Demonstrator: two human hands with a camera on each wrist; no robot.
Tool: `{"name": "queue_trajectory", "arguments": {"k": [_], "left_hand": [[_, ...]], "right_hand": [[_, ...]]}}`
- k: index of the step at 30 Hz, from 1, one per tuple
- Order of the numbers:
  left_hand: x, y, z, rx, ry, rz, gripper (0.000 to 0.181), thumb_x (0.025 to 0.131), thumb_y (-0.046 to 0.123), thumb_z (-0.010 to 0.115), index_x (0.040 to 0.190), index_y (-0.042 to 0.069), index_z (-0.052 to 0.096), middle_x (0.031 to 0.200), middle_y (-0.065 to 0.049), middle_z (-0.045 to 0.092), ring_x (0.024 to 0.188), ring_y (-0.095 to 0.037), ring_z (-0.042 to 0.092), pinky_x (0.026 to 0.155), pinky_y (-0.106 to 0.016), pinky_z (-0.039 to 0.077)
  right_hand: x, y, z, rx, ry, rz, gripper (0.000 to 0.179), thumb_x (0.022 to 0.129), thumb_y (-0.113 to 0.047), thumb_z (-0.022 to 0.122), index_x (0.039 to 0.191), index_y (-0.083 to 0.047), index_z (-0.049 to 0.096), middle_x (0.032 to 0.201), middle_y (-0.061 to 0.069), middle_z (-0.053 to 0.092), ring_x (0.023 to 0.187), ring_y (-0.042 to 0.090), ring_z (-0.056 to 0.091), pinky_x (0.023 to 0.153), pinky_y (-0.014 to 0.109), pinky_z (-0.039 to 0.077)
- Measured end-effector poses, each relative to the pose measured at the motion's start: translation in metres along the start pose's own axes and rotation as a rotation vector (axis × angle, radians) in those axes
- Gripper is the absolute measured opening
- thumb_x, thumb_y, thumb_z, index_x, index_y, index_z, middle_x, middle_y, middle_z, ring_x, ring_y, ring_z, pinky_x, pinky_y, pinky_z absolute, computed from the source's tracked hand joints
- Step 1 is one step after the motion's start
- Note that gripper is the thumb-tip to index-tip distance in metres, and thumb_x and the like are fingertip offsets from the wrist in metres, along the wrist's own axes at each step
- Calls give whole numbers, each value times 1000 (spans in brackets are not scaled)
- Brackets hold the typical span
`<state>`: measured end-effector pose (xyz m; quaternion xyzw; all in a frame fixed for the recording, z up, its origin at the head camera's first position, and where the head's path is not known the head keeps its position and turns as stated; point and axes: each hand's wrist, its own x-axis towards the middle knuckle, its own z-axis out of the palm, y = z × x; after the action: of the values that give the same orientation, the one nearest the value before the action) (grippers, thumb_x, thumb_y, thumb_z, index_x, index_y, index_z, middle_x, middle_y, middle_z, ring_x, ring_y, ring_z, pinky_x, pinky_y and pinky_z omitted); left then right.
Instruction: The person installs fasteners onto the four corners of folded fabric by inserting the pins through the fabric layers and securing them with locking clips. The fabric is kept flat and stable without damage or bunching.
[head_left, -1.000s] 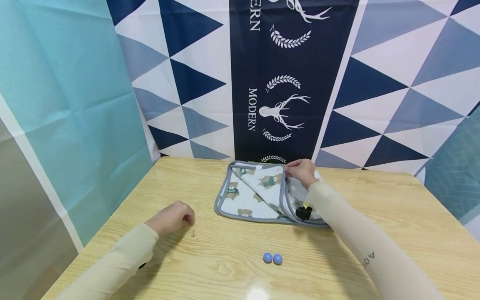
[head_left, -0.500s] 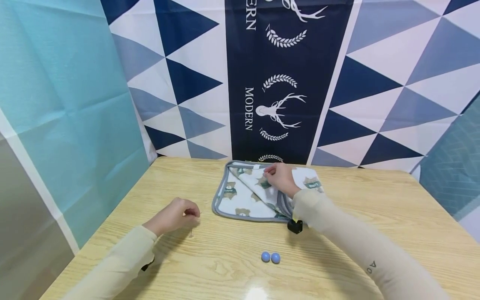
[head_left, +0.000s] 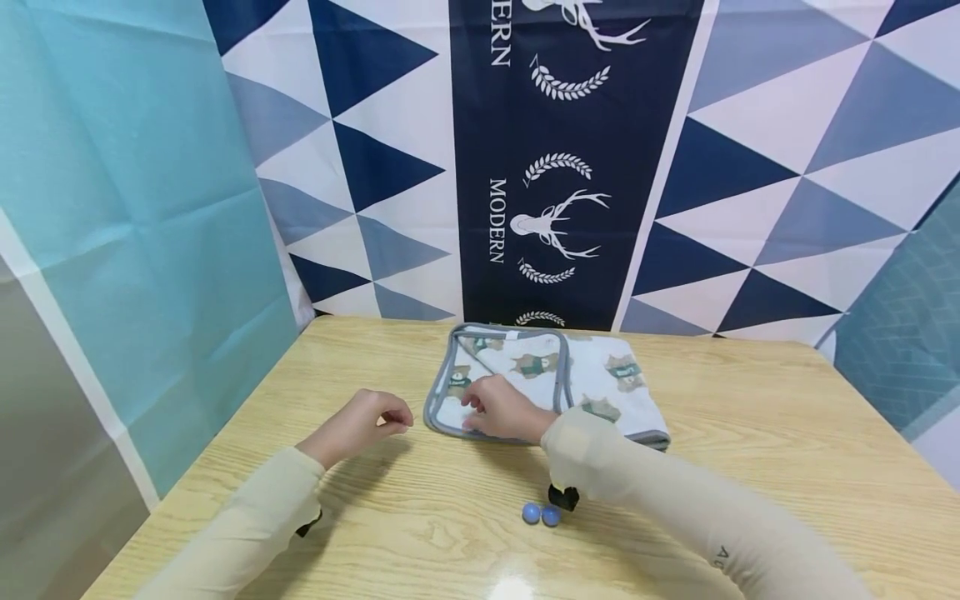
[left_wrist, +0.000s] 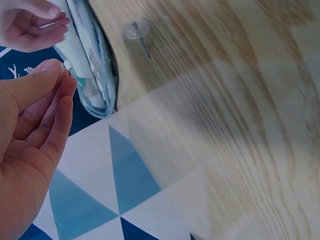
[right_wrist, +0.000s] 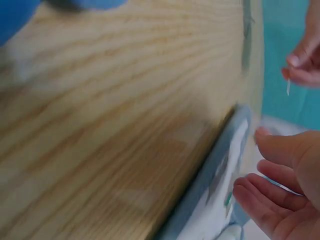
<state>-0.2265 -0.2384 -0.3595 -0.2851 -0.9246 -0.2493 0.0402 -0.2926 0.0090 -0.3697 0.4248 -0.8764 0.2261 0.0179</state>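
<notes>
My left hand (head_left: pixel 363 425) hovers over the table left of the folded blanket, pinching a thin pin (right_wrist: pixel 288 87) between thumb and index fingertips. Its head is mostly hidden by the fingers. On the wood below lies a clear-headed thumbtack (left_wrist: pixel 136 30), its metal point sticking up. My right hand (head_left: pixel 506 410) is in front of the near left part of the blanket (head_left: pixel 611 367), fingers loosely bent and apart, holding nothing. The blanket is white with bears and grey edging. Whether the right hand touches it, I cannot tell.
Two small blue balls (head_left: pixel 531 513) sit side by side near the table's front, close to the black wrist camera (head_left: pixel 563 497) under my right forearm. A patterned cloth (head_left: pixel 555 167) hangs behind the wooden table (head_left: pixel 420 533), with a turquoise cloth (head_left: pixel 150 208) at the left.
My right hand has let go of the blanket's top flap and moved left and nearer, towards my left hand. The left hand has shifted slightly right, still pinching the pin.
</notes>
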Motion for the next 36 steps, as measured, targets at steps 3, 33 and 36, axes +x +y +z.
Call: {"name": "queue_trajectory", "arguments": {"k": [3, 33, 36], "left_hand": [[1, 3, 0, -8, -1, 2, 5, 85, 2, 69, 87, 5, 72, 82, -2, 72, 76, -5, 63, 70, -19, 55], [12, 14, -2, -7, 21, 5, 6, 85, 2, 68, 89, 4, 73, 86, -5, 74, 79, -11, 67, 72, -21, 56], [14, 15, -1, 1, 42, 24, 6, 85, 3, 68, 89, 4, 72, 86, -4, 74, 79, -12, 67, 73, -25, 57]], "right_hand": [[3, -7, 5, -25, -45, -26, 26, 77, -13, 79, 98, 0, 71, 88, 11, 71, 78, 17, 66, 72, 27, 55], [20, -15, 17, -60, 22, -97, 15, 78, 9, 57, 78, 0, 69, 67, 7, 64, 60, 7, 43, 53, 17, 37], [23, -14, 10, -20, 51, -42, 18, 81, 8, 56, 85, 0, 71, 72, 9, 68, 60, 8, 49, 55, 17, 40]]}}
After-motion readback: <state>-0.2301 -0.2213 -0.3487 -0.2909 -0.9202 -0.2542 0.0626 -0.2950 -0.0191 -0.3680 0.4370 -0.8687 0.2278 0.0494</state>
